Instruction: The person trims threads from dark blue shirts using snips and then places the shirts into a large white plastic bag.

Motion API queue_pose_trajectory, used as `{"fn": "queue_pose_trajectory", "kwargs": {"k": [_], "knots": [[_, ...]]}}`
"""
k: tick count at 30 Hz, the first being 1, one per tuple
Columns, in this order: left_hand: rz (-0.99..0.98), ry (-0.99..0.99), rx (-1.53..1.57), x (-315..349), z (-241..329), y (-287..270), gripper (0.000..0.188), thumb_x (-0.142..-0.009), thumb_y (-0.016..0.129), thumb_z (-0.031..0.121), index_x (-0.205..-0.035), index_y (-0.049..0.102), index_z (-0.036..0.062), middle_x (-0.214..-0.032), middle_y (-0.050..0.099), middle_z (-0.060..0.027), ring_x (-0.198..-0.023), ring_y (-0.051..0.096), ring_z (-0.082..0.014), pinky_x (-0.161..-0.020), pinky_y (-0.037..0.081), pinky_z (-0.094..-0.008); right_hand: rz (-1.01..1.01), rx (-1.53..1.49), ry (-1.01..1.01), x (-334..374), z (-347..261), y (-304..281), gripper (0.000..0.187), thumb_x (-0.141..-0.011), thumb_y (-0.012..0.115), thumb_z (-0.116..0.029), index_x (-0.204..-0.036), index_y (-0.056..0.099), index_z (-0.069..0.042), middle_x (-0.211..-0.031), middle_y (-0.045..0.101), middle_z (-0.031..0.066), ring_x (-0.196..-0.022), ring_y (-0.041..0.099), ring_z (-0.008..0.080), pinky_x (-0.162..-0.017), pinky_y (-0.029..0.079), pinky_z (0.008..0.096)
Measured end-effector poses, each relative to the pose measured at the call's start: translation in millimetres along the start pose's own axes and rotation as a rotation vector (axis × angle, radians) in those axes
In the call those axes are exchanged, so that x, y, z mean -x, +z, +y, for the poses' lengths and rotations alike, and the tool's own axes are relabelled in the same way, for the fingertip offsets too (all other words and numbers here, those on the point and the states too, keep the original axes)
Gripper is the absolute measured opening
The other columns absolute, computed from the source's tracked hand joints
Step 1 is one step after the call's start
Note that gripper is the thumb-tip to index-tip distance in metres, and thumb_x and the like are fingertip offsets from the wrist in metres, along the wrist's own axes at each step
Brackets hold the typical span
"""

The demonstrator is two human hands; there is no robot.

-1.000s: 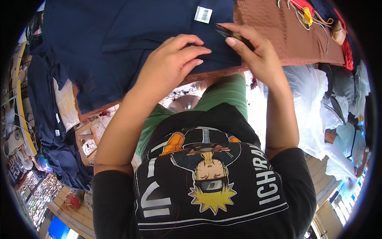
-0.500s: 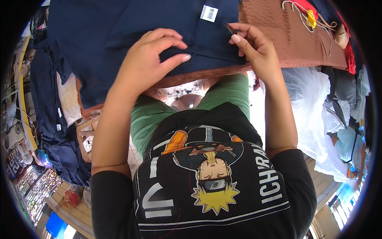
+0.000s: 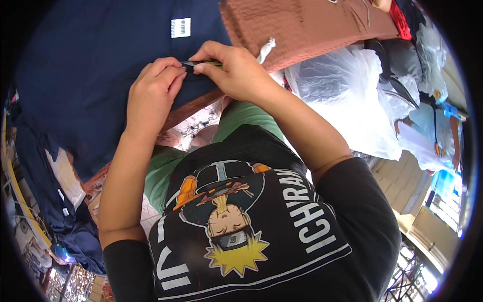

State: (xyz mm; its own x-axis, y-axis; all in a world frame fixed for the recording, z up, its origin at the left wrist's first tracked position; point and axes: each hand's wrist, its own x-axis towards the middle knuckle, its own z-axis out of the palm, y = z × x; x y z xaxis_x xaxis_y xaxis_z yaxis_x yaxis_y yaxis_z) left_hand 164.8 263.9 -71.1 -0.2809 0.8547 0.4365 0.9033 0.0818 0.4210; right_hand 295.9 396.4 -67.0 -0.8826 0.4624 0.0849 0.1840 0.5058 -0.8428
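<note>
Navy blue fabric (image 3: 115, 35) with a white barcode label (image 3: 180, 27) spreads over the work surface in front of me. My left hand (image 3: 155, 90) is closed, its thumb and fingertips pinching a bit of this fabric near the front edge. Touching close beside those fingertips, my right hand (image 3: 234, 68) grips a small bladed cutter (image 3: 189, 63). Its grey metal tip points left at the pinched spot, and a yellow-green part shows between the fingers. The rest of the cutter is hidden in the hand.
Brown quilted cloth (image 3: 302, 30) covers the surface to the right, with a white twisted strip (image 3: 266, 50) beside my right hand. White plastic bags (image 3: 347, 95) hang at the right. More navy garments (image 3: 75, 236) droop at the left.
My right hand has moved left with the cutter, up to my left fingertips. My left hand has gone from spread fingers to a pinch. The whole view has shifted.
</note>
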Motion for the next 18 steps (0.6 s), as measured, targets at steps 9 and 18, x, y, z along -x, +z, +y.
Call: {"fn": "queue_pose_trajectory", "kwargs": {"k": [9, 18], "knots": [[-0.303, 0.002, 0.204, -17.1, -24.6, -14.8, 0.011, -0.087, 0.058, 0.011, -0.092, 0.06, 0.0009, -0.088, 0.065, -0.0116, -0.08, 0.063, -0.0281, -0.072, 0.049, -0.0332, -0.009, -0.008, -0.004, 2.2, 6.8, -3.5, 0.016, -0.088, 0.059, -0.009, -0.102, 0.063, -0.002, -0.085, 0.067, 0.0047, -0.082, 0.062, 0.0122, -0.075, 0.048, 0.027], [-0.352, -0.16, 0.338, -19.4, -27.4, -21.0, 0.011, -0.091, 0.054, 0.013, -0.095, 0.055, 0.003, -0.08, 0.065, -0.0105, -0.075, 0.064, -0.023, -0.068, 0.049, -0.0324, -0.099, -0.085, 0.018, 0.1, 7.6, -5.4, 0.019, -0.089, 0.059, -0.013, -0.105, 0.061, -0.002, -0.089, 0.065, 0.0044, -0.076, 0.055, 0.0118, -0.068, 0.044, 0.0245]]}}
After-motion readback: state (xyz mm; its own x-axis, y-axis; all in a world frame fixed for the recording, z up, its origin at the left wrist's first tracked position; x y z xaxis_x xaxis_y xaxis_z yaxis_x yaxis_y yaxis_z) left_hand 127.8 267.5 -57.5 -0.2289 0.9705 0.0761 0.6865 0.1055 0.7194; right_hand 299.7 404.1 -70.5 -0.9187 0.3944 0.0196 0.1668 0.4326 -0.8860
